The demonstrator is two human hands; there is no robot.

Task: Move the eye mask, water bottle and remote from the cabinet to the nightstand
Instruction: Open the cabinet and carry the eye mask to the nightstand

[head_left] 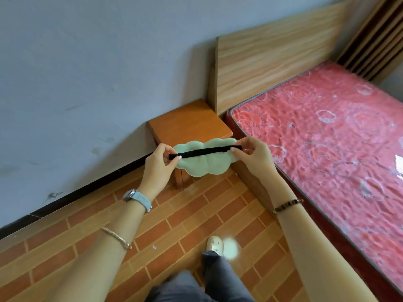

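A pale green cloud-shaped eye mask (202, 163) with a black strap is held flat in the air between both hands. My left hand (159, 164) pinches its left end and my right hand (255, 155) pinches its right end. The mask hovers just in front of and slightly above the front edge of the small orange wooden nightstand (187, 123), whose top is bare. Neither the water bottle, the remote nor the cabinet is in view.
The nightstand stands against a grey wall (87, 73), beside a bed with a red patterned mattress (327, 131) and a light wooden headboard (272, 51). Brick-pattern floor (87, 247) lies below, with my foot (214, 245) on it.
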